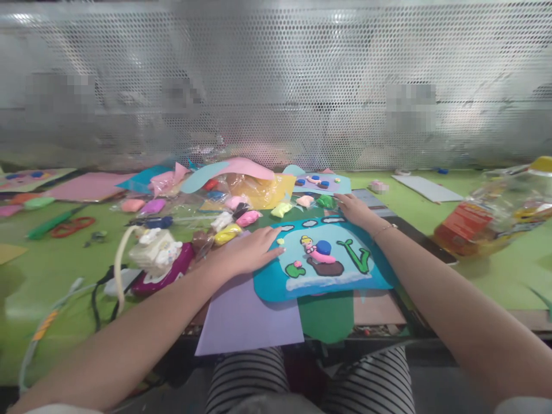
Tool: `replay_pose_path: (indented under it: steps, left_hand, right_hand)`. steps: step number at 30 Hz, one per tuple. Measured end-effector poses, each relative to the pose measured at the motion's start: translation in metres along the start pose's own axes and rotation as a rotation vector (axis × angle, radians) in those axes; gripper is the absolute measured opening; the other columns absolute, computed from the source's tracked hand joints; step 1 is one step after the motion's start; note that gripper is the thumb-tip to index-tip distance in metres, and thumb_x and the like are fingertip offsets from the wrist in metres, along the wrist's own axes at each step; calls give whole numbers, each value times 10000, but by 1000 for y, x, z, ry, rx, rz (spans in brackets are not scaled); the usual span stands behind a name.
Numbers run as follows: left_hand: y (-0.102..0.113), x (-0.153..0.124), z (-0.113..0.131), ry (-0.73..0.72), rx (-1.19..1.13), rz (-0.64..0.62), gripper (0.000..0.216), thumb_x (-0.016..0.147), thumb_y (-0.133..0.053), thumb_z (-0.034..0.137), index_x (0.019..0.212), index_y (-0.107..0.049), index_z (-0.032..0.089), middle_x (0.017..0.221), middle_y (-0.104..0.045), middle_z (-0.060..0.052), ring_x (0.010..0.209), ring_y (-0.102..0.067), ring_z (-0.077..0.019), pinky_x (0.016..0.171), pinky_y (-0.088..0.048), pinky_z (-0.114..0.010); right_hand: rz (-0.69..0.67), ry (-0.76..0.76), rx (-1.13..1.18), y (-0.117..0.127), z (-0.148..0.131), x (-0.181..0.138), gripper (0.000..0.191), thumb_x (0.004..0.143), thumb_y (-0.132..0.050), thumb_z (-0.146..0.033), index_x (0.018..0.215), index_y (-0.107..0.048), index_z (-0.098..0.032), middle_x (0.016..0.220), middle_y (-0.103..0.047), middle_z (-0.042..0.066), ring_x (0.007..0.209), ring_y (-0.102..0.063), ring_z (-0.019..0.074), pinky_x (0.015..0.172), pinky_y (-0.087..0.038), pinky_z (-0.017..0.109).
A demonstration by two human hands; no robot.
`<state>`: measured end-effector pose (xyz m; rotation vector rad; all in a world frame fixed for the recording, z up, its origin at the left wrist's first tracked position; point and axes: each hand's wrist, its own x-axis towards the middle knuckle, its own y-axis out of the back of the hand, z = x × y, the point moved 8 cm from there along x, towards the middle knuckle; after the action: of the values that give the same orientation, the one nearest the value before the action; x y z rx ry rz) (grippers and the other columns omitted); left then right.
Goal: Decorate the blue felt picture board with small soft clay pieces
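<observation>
A blue foam sheet (269, 284) with a clay picture on it lies in front of me. The picture has a pink and blue snail-like figure (322, 253) on a brown patch and a green plant shape (356, 257). My left hand (254, 250) rests on the sheet's left edge, fingers stretched out. At its upper right edge, my right hand (356, 210) lies with fingers extended, beside a green clay packet (326, 200). Under the sheet are a lilac sheet (254, 319) and a green sheet (325, 319).
Several clay packets, such as a yellow one (227, 234), lie behind my left hand. A white and purple device (161, 264) with cables stands left, near red scissors (73, 226). To the right are a dark phone-like slab (420, 241) and a tilted bottle (483, 224). A perforated metal screen (276, 86) stands behind.
</observation>
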<state>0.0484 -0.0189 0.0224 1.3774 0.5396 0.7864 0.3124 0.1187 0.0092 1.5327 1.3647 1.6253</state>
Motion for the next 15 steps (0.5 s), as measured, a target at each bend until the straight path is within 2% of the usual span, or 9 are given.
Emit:
replay_pose_path:
  steps: [6, 10, 15]
  left_hand:
    - [-1, -2, 2, 3, 13, -30, 533, 919, -247, 471, 1397, -206, 242, 1304, -475, -84, 1132, -480, -224, 886, -387, -320]
    - [1, -2, 3, 19, 12, -36, 533, 919, -249, 465, 1399, -207, 236, 1293, -481, -89, 1128, -483, -231, 891, -394, -337]
    - [2, -2, 4, 45, 15, -68, 540, 916, -246, 475, 1390, -234, 218, 1292, -475, -113, 1134, -481, -257, 862, -427, -367]
  right_hand:
    - [-37, 1, 0, -5, 5, 0, 363, 877, -415, -250, 1202, -539, -146, 1141, -582, 146, 1037, -547, 245, 896, -430, 352]
    - [-30, 1, -9, -5, 4, 0, 352, 840, -486, -246, 1173, -536, -141, 1124, -580, 142, 1035, -540, 243, 870, -442, 335]
    - [-23, -15, -15, -5, 3, -1, 298, 840, -487, -249, 1105, -558, -134, 1064, -588, 151, 990, -554, 248, 847, -449, 343]
